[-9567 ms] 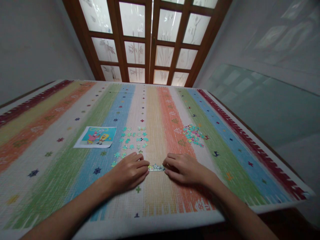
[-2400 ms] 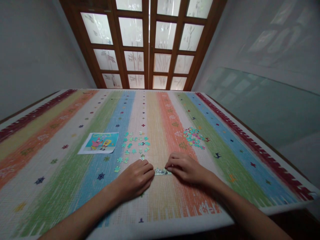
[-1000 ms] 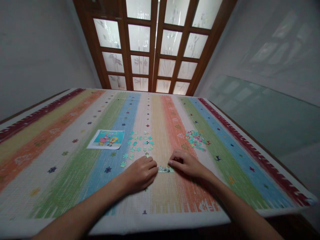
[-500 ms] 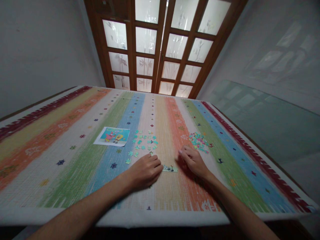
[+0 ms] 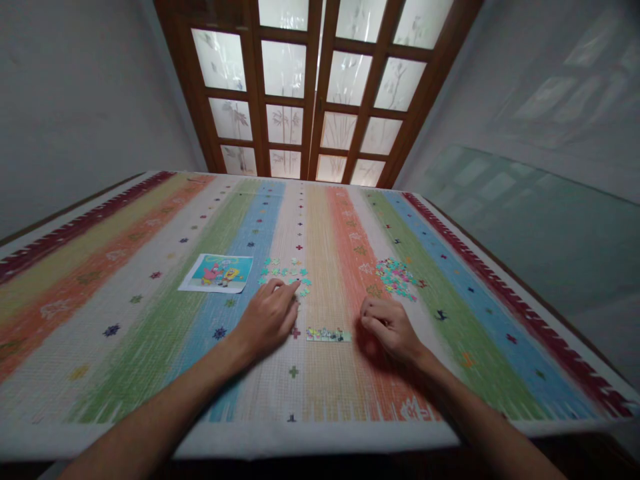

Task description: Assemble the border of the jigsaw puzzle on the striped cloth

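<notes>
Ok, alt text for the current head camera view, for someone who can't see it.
A person's left hand is at loose teal puzzle pieces; the curled right hand is just right of a joined puzzle strip. A cartoon picture and a puzzle-piece heap lie on a striped tablecloth.

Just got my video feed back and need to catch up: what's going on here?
A person is working with jigsaw pieces on a striped tablecloth. Their left hand is at the loose teal pieces, index finger extended; whether it holds one can't be made out. The right hand is loosely curled, just right of a short joined strip, which neither hand touches. A mixed pile lies farther right, and a cartoon picture sheet lies left of the teal pieces.
</notes>
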`<state>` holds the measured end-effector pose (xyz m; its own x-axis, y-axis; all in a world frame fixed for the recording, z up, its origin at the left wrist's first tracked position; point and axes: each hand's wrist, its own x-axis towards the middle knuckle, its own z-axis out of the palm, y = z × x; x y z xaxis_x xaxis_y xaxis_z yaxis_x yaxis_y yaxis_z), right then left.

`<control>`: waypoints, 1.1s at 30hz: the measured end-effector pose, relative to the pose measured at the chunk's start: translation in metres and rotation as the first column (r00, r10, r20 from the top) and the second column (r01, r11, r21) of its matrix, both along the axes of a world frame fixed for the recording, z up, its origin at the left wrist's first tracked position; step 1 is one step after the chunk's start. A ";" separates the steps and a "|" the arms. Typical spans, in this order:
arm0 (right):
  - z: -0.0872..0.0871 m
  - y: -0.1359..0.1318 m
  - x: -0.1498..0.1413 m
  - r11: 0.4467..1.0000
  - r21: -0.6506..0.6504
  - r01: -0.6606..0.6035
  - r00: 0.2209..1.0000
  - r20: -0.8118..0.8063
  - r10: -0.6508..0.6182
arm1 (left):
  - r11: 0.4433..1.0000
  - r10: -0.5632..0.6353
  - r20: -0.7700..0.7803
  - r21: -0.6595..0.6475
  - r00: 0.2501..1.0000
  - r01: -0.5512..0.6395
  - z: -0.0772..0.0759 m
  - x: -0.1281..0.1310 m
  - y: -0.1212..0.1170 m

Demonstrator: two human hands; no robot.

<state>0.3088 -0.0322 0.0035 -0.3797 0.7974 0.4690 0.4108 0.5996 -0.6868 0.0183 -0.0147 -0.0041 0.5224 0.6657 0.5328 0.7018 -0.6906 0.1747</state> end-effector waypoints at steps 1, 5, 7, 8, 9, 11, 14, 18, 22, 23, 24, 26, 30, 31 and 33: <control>0.002 -0.001 0.000 1.000 0.017 0.001 1.000 0.001 -0.001 | 1.000 -0.002 -0.005 0.000 1.000 0.002 -0.002 -0.002 0.002; 0.009 -0.005 0.001 0.999 0.040 -0.025 1.000 -0.011 0.025 | 0.999 -0.014 -0.022 -0.030 1.000 0.013 -0.007 -0.006 0.008; 0.010 -0.006 0.002 0.999 0.024 -0.039 0.999 -0.009 0.040 | 0.999 -0.017 -0.031 -0.051 0.999 0.015 -0.009 -0.007 0.010; 0.010 -0.007 0.002 0.999 0.021 -0.047 0.999 -0.007 0.048 | 0.998 -0.018 -0.033 -0.060 0.999 0.016 -0.010 -0.007 0.010; 0.009 -0.007 0.002 0.998 0.021 -0.057 0.998 -0.004 0.057 | 0.998 -0.018 -0.030 -0.065 0.999 0.016 -0.011 -0.007 0.010; 0.008 -0.008 0.003 0.997 0.017 -0.077 0.997 0.006 0.077 | 0.997 -0.019 -0.016 -0.078 1.000 0.018 -0.012 -0.008 0.011; 0.008 -0.010 0.003 0.996 0.009 -0.093 0.995 0.036 0.092 | 0.995 -0.020 -0.009 -0.094 1.000 0.019 -0.014 -0.008 0.012; 0.008 -0.012 0.001 0.995 0.054 -0.088 0.992 0.090 0.083 | 0.996 -0.016 -0.027 -0.084 1.000 0.013 -0.016 -0.009 0.014; 0.006 -0.012 -0.001 0.989 0.143 -0.023 0.996 0.084 0.011 | 0.996 -0.005 -0.037 -0.086 0.999 0.001 -0.017 -0.009 0.015; 0.005 -0.012 -0.002 0.988 0.153 -0.004 0.997 0.071 -0.007 | 0.996 -0.004 -0.037 -0.086 0.999 0.000 -0.016 -0.009 0.014; 0.005 -0.012 -0.002 0.988 0.153 0.012 0.998 0.059 -0.022 | 0.996 -0.005 -0.033 -0.086 0.999 0.003 -0.016 -0.009 0.014; 0.004 -0.012 -0.002 0.991 0.131 0.037 0.998 0.043 -0.043 | 0.996 -0.011 -0.019 -0.085 1.000 0.010 -0.015 -0.009 0.014; 0.007 -0.013 0.000 0.997 0.073 0.032 0.999 0.017 -0.034 | 0.996 -0.020 0.004 -0.088 1.000 0.020 -0.013 -0.008 0.014; 0.008 -0.013 0.001 0.997 0.072 0.024 1.000 0.011 -0.025 | 0.996 -0.022 0.004 -0.087 1.000 0.022 -0.013 -0.009 0.014; 0.010 -0.014 0.001 0.996 0.087 0.013 1.000 0.010 -0.014 | 0.996 -0.026 -0.001 -0.086 1.000 0.026 -0.013 -0.009 0.014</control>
